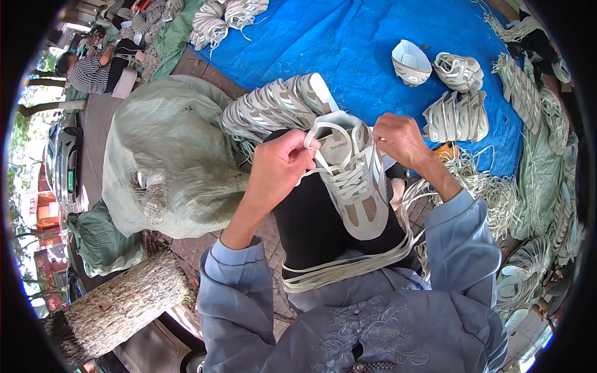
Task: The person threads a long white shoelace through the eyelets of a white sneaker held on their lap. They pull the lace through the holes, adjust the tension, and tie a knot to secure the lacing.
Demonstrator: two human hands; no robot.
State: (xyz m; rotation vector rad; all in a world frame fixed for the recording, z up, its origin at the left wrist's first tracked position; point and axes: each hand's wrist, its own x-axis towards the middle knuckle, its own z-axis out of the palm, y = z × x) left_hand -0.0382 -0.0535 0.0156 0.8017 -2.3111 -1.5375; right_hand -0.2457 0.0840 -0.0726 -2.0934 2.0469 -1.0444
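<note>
A beige and white sneaker (357, 193) rests on my lap with its toe toward me, its lace threaded through the lower eyelets. My left hand (280, 165) is closed in a pinch on a white shoelace (323, 127), which loops above the tongue at the shoe's left side. Beside the collar on the other side, my right hand (404, 142) is also closed in a pinch, on a lace running up along the shoe's edge; its fingertips are partly hidden. A bundle of loose cream laces (348, 271) lies across my thighs.
Beyond the shoe, a row of nested shoe uppers (273, 109) leans by a big pale sack (174, 155). More uppers (457, 117) sit on a blue tarp (348, 43). Tangled laces (485, 193) lie at right. A tree trunk (124, 304) stands lower left; another person (93, 73) sits far left.
</note>
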